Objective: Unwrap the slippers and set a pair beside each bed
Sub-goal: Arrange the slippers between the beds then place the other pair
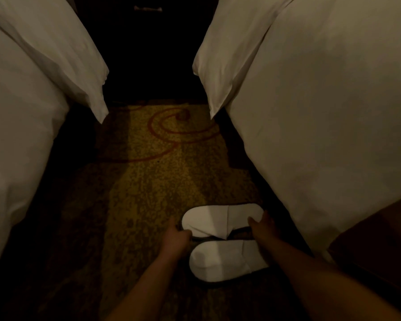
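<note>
Two white slippers lie side by side on the patterned carpet next to the right bed (322, 135). The far slipper (220, 218) is gripped at both ends: my left hand (176, 237) pinches its left end and my right hand (262, 225) holds its right end, thumb on top. The near slipper (225, 260) rests flat on the carpet just in front of it, between my forearms. No wrapper is visible.
The left bed (21, 135) with white linen borders the aisle on the other side. A yellow carpet (148, 181) with red swirls runs between the beds. A dark nightstand with a metal handle (148, 8) stands at the far end.
</note>
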